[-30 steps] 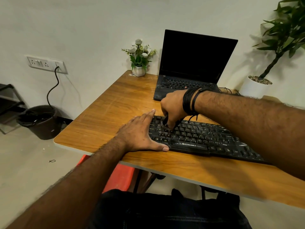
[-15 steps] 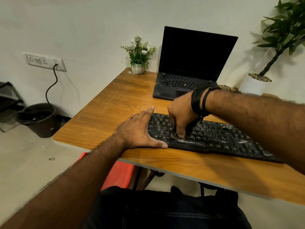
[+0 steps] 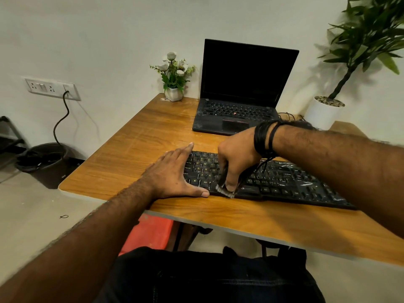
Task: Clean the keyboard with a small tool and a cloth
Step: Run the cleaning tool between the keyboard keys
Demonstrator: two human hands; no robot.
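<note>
left hand [image 3: 175,174] flat, fingers straight, thumb spread; right hand [image 3: 237,158] curled downward, fingers pinched together.

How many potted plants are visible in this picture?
2. A small flower pot stands on the table's far corner, left of the laptop; a large white pot stands at right.

A keyboard [image 3: 284,182] lies along the near edge of a table [image 3: 135,154]. The left hand [image 3: 172,176] rests flat at its left end; the right hand [image 3: 237,158] holds a small brush [image 3: 225,190] at the keyboard's front edge. Behind stands an open laptop [image 3: 240,95], a flower pot [image 3: 173,94] to its left, a potted plant [image 3: 325,112] to its right. A bin [image 3: 43,162] sits on the floor left of the table.
</note>
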